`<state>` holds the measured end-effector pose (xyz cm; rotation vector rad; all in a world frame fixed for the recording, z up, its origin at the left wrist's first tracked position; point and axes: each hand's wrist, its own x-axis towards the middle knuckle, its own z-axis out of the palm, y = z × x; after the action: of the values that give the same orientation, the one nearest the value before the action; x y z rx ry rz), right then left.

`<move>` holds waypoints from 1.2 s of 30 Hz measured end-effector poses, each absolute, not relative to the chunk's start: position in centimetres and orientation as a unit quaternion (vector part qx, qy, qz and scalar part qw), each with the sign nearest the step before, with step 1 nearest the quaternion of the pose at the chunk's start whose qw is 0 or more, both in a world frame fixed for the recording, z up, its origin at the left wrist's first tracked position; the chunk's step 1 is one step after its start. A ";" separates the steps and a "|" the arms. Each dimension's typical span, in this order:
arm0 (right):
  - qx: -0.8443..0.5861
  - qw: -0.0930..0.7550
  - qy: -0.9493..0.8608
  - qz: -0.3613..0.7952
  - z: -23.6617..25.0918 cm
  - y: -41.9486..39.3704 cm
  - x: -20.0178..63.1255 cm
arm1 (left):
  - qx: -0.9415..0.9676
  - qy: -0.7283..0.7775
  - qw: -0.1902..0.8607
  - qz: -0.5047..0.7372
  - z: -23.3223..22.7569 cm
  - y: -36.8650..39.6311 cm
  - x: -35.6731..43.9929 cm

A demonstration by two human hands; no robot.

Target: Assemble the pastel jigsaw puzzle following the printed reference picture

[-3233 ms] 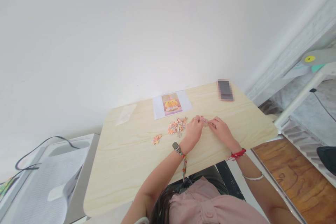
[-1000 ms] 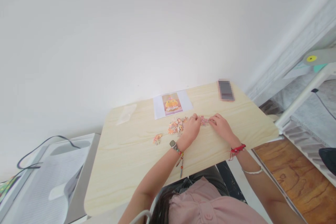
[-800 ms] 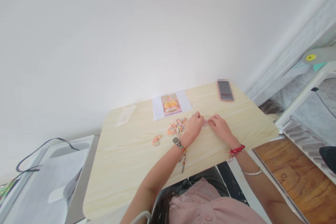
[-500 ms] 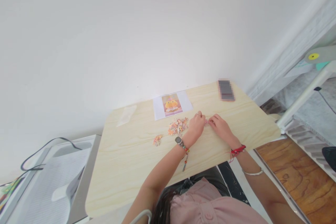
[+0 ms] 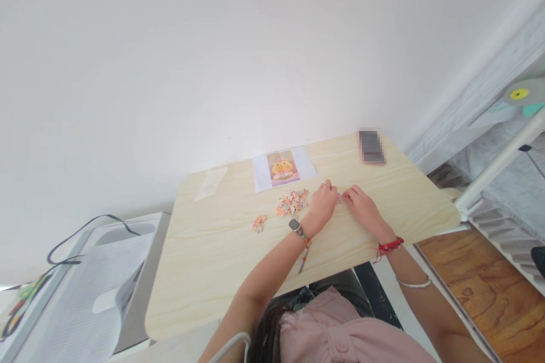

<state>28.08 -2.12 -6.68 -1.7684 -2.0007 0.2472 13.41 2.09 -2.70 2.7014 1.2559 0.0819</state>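
Note:
My left hand point(image 5: 322, 204) and my right hand point(image 5: 360, 207) meet fingertip to fingertip on the light wooden table point(image 5: 221, 261). Between them lies a small joined group of pink puzzle pieces point(image 5: 340, 197), mostly hidden by the fingers, which pinch it from both sides. A loose pile of orange and pink puzzle pieces point(image 5: 293, 202) lies just left of my left hand. A smaller cluster of pieces point(image 5: 258, 223) sits further left. A printed picture of an orange figure on white paper point(image 5: 283, 167) lies beyond the pile.
A phone point(image 5: 370, 147) lies at the table's far right corner. A clear plastic bag point(image 5: 213, 180) rests at the far left. A white appliance point(image 5: 85, 289) with a black cable point(image 5: 91, 224) stands left of the table. A white rack point(image 5: 494, 176) stands right, over wooden floor point(image 5: 477, 289).
My left hand went to the loose pile about a second ago and has come back to the pink pieces beside my right hand. The view has shifted slightly.

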 end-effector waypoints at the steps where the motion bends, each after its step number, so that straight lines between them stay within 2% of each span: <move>1: -0.640 0.233 -0.727 0.088 -6.5 -2.2 28.1 | 0.905 0.417 0.077 0.028 -2.6 2.0 13.3; 6: -0.621 0.276 -0.728 0.089 -5.1 -2.7 27.3 | 0.904 0.420 0.078 0.026 -1.6 1.3 11.9; 11: -0.564 0.317 -0.753 0.119 -3.5 -2.2 23.3 | 0.869 0.488 0.054 0.053 -0.7 0.0 7.1; 18: -0.452 0.233 -0.846 0.162 -3.9 -1.8 13.3 | 0.785 0.614 0.073 0.040 -1.7 -3.5 -3.3; 24: -0.432 0.213 -0.859 0.173 -5.2 -1.3 8.7 | 0.735 0.675 0.067 0.019 -3.4 -4.3 -6.1; 32: -0.460 0.206 -0.851 0.148 -4.8 -1.1 11.0 | 0.714 0.695 0.038 0.073 -2.9 -4.6 -5.5; 36: -0.513 0.218 -0.818 0.139 -4.8 -2.3 15.0 | 0.756 0.647 0.074 0.075 -3.0 -4.6 -3.6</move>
<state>14.96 -2.29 -4.80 -1.4208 -2.2652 0.3861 -3.55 -4.58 -2.98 2.2684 1.9412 0.2260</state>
